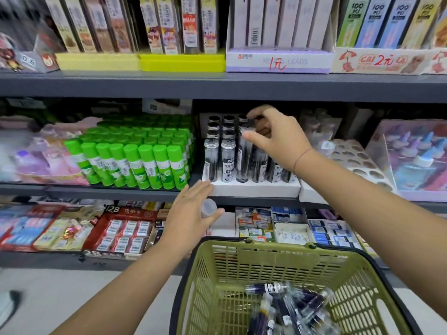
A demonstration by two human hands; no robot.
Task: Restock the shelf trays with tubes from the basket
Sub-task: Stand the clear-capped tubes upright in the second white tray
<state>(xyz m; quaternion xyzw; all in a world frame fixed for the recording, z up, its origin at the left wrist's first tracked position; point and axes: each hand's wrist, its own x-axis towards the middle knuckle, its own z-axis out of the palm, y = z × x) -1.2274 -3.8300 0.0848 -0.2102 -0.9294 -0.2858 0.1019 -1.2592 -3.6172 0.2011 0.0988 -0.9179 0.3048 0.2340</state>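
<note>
A white foam tray point(251, 189) on the middle shelf holds upright clear tubes with silver caps and dark refills point(227, 160). My right hand point(275, 139) pinches the top of one tube point(242, 165) standing in the tray's front row. My left hand point(193, 211) hovers just below the tray's front left corner, fingers stretched, with the clear round end of another tube point(208, 207) held against the thumb. The olive green basket point(242, 259) hangs below, and several tubes point(290, 308) lie loose at its bottom.
Green-capped glue sticks point(135, 160) stand packed left of the tray. To its right is a second white tray point(358, 163) with open holes, then a clear-fronted box of bottles point(416, 160). Boxed leads fill the shelf above, erasers and small boxes the shelf below.
</note>
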